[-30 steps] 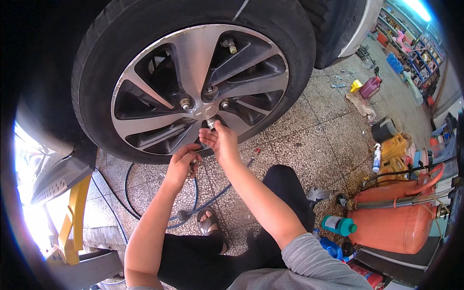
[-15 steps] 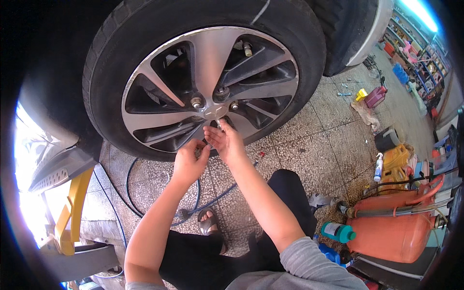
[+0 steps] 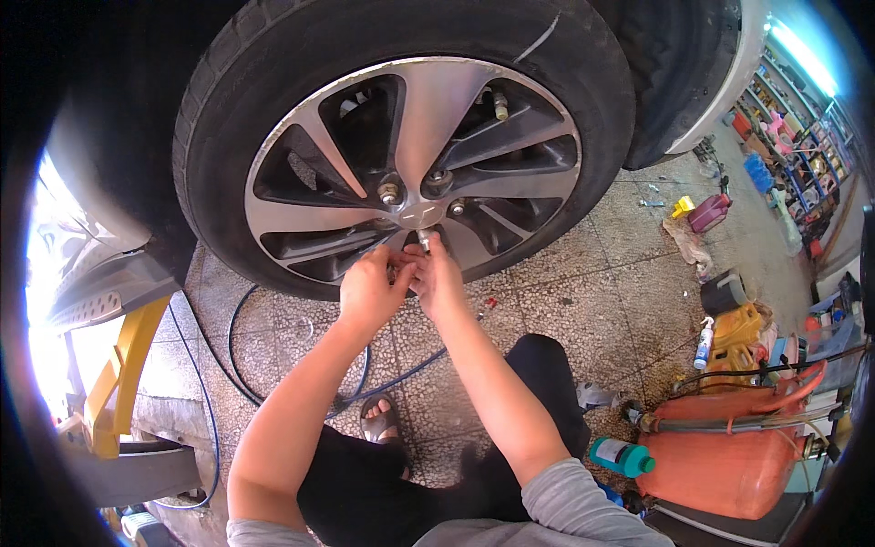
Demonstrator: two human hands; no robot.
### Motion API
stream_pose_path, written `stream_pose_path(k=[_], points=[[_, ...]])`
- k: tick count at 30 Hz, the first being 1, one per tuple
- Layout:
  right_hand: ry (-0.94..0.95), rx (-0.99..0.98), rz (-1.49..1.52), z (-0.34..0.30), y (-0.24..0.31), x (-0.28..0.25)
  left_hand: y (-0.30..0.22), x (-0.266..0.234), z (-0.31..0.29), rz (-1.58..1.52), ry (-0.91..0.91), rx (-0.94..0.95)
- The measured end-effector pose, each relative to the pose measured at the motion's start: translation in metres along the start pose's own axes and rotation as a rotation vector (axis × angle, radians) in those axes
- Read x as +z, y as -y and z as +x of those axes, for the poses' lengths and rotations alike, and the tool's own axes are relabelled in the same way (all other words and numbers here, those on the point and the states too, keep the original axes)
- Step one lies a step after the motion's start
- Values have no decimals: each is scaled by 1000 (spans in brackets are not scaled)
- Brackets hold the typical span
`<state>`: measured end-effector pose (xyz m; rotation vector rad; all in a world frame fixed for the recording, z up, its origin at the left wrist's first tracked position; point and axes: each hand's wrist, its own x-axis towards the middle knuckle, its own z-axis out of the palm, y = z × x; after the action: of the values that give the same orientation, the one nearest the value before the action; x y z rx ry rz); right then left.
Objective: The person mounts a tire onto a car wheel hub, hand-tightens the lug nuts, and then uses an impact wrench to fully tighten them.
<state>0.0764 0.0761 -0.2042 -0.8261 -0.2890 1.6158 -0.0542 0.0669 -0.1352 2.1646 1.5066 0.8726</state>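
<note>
A car wheel (image 3: 260, 217) with a black tyre and silver-and-black alloy spokes fills the upper middle. Below its centre cap (image 3: 420, 214), my right hand (image 3: 439, 281) has its fingertips at a silver lug nut (image 3: 425, 239) on the lowest bolt position. My left hand (image 3: 369, 287) is just to the left, its fingers curled in against my right hand's fingers. Whatever the left fingers hold, if anything, is hidden. Other lug nuts (image 3: 389, 193) sit around the cap, and a valve stem (image 3: 500, 106) shows at the upper right of the rim.
A yellow lift arm (image 3: 135, 351) stands at the left. Dark hoses (image 3: 235, 351) curl over the speckled floor. To the right are an orange tank (image 3: 720, 456), a teal bottle (image 3: 622, 458), a white spray bottle (image 3: 705, 343) and yellow containers (image 3: 735, 330). Shelves fill the far right.
The view has shifted, so the wheel sits slightly lower and further right. My left hand has come closer against my right, which stays at the lowest lug nut.
</note>
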Motion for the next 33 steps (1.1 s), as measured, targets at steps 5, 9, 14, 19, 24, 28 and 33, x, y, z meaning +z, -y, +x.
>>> stream_pose_path(k=[5,9,14,19,24,28,33], points=[[61,46,202,2,-6,-1,-4,7,10,65,0,-36],[83,45,224,0,-1,-1,-7,18,17,119,-18,-30],[-88,92,113,-1,5,1,-3,24,24,137,-10,2],[-142,-85,13,-2,4,3,-3,24,23,156,-7,12],[-123,-38,43,-10,5,4,-6,19,23,166,-11,3],[-141,-62,6,-10,5,7,-7,18,23,159,-8,-16],[-154,-3,49,-10,3,8,-6,21,23,146,-67,19]])
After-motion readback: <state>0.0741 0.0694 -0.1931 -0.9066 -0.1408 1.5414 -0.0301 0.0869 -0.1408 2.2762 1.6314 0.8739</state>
